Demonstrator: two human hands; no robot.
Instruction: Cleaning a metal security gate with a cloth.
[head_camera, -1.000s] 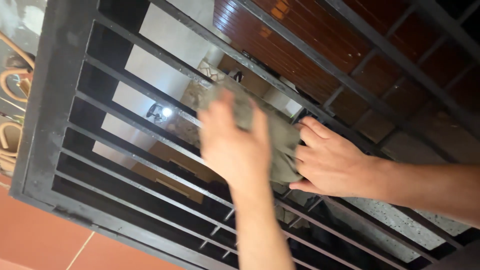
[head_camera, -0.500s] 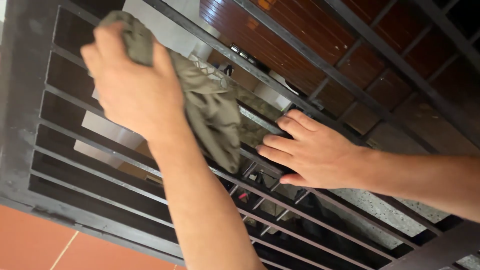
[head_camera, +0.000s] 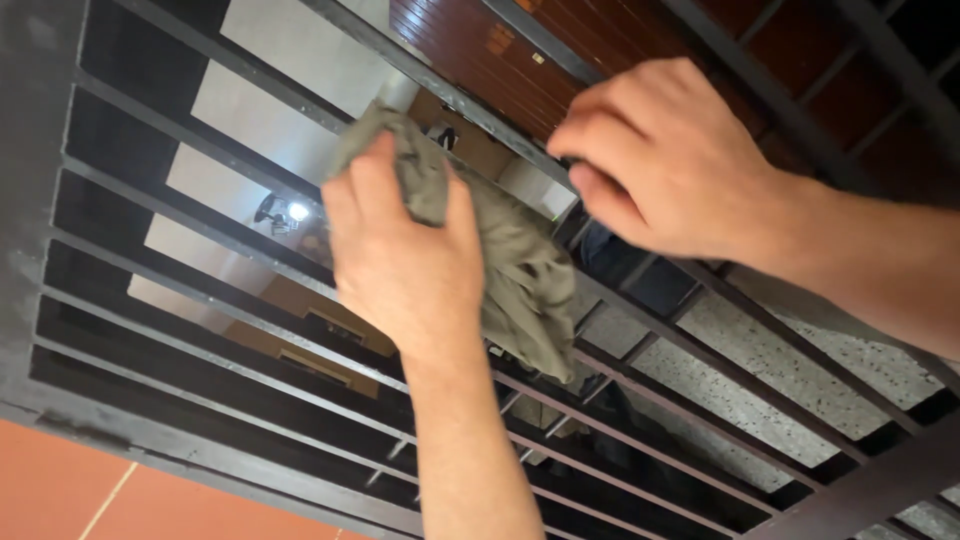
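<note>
Grey-green cloth (head_camera: 510, 270) is bunched under your left hand (head_camera: 405, 265), with your fingers (head_camera: 372, 185) closed over its upper part and pressing it flat against the black metal grille (head_camera: 200, 310). The cloth sits at the middle of the grille, across two of its thin bars, and its loose lower end hangs down past your wrist over the bars beneath. Your right hand (head_camera: 655, 165) is above and to the right of the cloth, near it but not touching it; its fingers are curled inward and together, holding nothing, at one of the grille's thicker crossbars (head_camera: 470, 100). Whether the fingertips rest on that bar cannot be told. Behind the grille you have a pale wall (head_camera: 275, 45), a small bright lamp (head_camera: 297, 211), dark red-brown slats (head_camera: 480, 45) and a speckled stone surface (head_camera: 770, 370). Below the grille's lower frame, orange floor tile (head_camera: 90, 480) shows.
</note>
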